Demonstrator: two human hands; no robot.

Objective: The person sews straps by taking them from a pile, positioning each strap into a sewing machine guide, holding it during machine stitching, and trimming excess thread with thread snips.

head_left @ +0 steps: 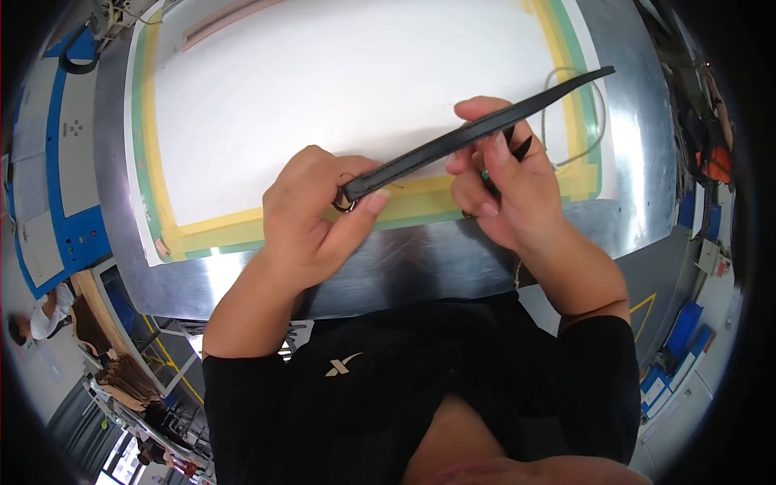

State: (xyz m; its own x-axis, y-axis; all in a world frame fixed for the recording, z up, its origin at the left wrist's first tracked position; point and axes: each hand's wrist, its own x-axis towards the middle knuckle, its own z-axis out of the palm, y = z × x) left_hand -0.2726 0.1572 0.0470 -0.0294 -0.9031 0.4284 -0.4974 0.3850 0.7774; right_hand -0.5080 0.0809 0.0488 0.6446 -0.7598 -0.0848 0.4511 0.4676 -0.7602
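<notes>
A narrow black strap (428,153) with stitched edges slants up to the right above the white sheet. My left hand (315,210) pinches its lower end, beside a small dark metal ring (344,202). Farther along, my right hand (513,178) is closed around the strap's middle. Small dark pointed blades (522,149) stick out between the fingers of that hand; the rest of this tool is mostly hidden in the palm. The strap's far tip rises free past my right hand.
White paper (323,73) edged with yellow and green tape covers much of the metal table (388,275). A pinkish strip (218,28) lies at the upper left, a thin cord loop (602,121) at the right. Another person (50,314) is at the far left.
</notes>
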